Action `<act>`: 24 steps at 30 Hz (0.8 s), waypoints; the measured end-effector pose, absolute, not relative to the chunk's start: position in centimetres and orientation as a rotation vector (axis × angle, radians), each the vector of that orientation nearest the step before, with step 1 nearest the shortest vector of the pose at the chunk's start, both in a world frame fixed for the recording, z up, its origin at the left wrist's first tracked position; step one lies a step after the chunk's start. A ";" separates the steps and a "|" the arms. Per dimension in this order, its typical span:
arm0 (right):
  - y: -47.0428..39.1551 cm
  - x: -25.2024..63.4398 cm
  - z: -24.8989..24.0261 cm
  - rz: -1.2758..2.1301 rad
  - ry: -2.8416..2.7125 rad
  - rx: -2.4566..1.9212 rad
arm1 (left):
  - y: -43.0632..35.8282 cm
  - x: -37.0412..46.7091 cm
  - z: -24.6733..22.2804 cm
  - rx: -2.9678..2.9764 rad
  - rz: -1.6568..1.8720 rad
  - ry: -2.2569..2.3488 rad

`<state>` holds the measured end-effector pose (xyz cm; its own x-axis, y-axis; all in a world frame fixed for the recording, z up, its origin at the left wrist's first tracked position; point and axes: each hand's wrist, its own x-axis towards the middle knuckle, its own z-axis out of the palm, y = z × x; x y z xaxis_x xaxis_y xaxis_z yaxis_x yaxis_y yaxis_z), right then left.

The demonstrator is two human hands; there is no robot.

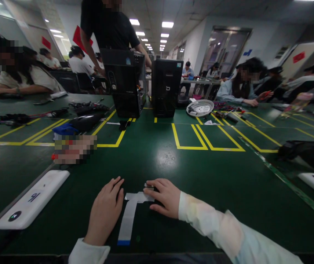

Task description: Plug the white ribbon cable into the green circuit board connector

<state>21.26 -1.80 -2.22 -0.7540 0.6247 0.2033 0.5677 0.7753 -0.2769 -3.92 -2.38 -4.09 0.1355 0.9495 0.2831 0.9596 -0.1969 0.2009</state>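
A flat white ribbon cable with a blue end strip lies on the green table, its far part bent out to the right. Beside it, on the left, my left hand rests palm down with its fingers stretched out. My right hand reaches over the cable's right end, fingers apart and extended. Under its fingertips shows a small pale metallic piece, partly covered; I cannot tell whether it belongs to the cable. Neither hand visibly grips anything.
A white power bank-like case lies at left. Two black computer towers stand ahead, a person behind them. A white basket, cables and yellow tape outlines occupy the far table. Other people sit on both sides.
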 end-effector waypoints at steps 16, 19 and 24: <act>0.3 53.5 -3.5 -0.298 -1.175 -2.669 | -2.4 -3.9 -4.3 -2.349 -0.501 -1.988; -1.8 56.2 -3.2 -0.180 -1.027 -2.774 | -2.4 -4.0 -4.3 -2.362 -0.488 -1.987; -2.4 58.0 -3.7 -0.036 -1.023 -2.842 | -2.5 -3.9 -4.2 -2.352 -0.477 -2.004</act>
<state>57.95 -2.41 -3.73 0.7712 0.6335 0.0632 0.6363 -0.7642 -0.1055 -3.88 -2.47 -4.20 0.1319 0.9620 0.2391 0.9665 -0.1784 0.1845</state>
